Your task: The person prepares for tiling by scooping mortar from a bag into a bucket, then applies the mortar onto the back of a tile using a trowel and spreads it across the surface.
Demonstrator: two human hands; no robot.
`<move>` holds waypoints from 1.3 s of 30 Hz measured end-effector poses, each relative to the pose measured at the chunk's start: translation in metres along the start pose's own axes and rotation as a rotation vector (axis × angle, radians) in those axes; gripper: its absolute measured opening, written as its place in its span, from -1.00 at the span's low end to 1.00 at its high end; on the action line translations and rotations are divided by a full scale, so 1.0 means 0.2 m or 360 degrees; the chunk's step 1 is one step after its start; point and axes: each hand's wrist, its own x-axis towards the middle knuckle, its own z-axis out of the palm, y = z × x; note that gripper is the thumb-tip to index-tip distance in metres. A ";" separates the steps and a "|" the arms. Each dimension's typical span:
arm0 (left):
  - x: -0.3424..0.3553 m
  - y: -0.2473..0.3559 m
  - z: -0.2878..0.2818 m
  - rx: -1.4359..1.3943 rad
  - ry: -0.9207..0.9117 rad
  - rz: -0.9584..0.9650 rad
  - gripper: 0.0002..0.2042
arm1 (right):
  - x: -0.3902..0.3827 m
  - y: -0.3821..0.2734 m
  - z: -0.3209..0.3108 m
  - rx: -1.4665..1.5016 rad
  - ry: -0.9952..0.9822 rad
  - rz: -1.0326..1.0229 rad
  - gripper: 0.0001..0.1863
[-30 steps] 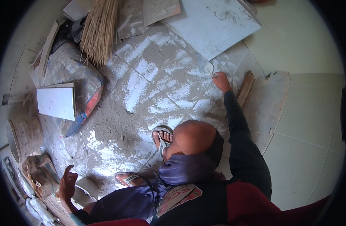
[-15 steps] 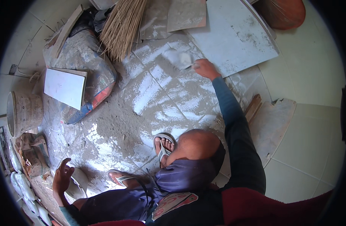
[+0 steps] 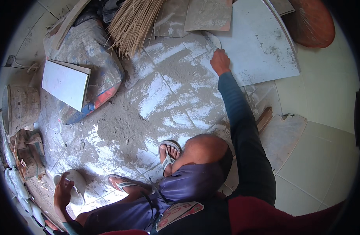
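Note:
My right hand [image 3: 220,62] is closed around the handle of a trowel. The trowel's pale blade [image 3: 213,40] lies against the left edge of a large white board [image 3: 262,47], just below a grey tile [image 3: 208,15]. Grey powder [image 3: 123,117] is smeared and heaped over the floor tiles. My left hand [image 3: 64,192] hovers at a small whitish bucket [image 3: 78,181], its fingers apart and curled, seemingly with nothing in them. Whether the fingers touch the bucket's rim I cannot tell.
A bundle of thin sticks [image 3: 135,25], like a broom, lies beside a stained sack [image 3: 89,49] with a white tile [image 3: 65,84] on it. A larger bucket [image 3: 25,107] stands at left. At right are a broken board [image 3: 283,135] and an orange-red sack [image 3: 311,23].
My right hand has carried the trowel forward and rightward, from the powdery floor to the white board's edge. My left hand has lowered a little beside the small bucket. The view has shifted slightly.

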 end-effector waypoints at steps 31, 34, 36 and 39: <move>-0.05 0.06 0.00 -0.0150 0.0091 0.0104 -0.58 | -0.50 -0.24 -0.04 0.0955 -0.0565 -0.0794 -0.77; -0.12 0.04 0.00 -0.0132 0.0088 0.0091 -0.58 | -0.44 0.06 -0.10 0.0712 -0.0310 -0.0417 -0.78; -0.12 0.05 0.00 -0.0176 0.0106 0.0107 -0.57 | -0.38 0.36 -0.03 0.0544 -0.0139 -0.0228 -0.82; -0.11 0.05 0.00 -0.0101 0.0125 0.0147 -0.57 | -0.38 0.50 0.02 0.0670 -0.0472 -0.0109 -0.79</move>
